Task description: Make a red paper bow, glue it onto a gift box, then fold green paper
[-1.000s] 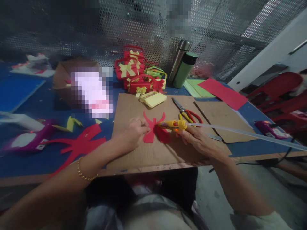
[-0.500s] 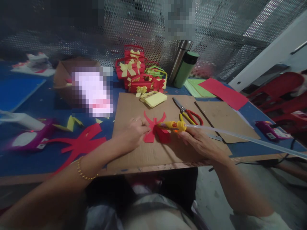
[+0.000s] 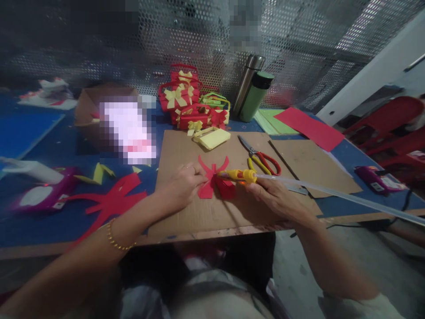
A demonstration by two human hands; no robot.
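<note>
On the cardboard sheet (image 3: 186, 217) lies a red paper bow cutout (image 3: 206, 190) with curved ends. My left hand (image 3: 184, 184) pinches its left edge between thumb and fingers. In my right hand (image 3: 270, 192) is a yellow hot glue gun (image 3: 241, 176), a long clear glue stick (image 3: 318, 188) running out of its back. The gun's nozzle points left at the middle of the cutout; whether it touches cannot be made out. Just beyond the cutout sits a small pale yellow paper bag (image 3: 212, 138). Scissors (image 3: 262, 160) with red and yellow handles lie behind my right hand.
Several small red paper bags with yellow bows (image 3: 181, 95) stand at the back, beside a green bottle (image 3: 254, 99) and a steel flask (image 3: 245, 84). A cardboard box (image 3: 86, 113) and red paper cutouts (image 3: 114, 197) are on the left. Purple devices (image 3: 372, 180) lie at both sides.
Almost nothing differs. Both hands, the glue gun and the red cutout keep their places; the view has shifted very slightly.
</note>
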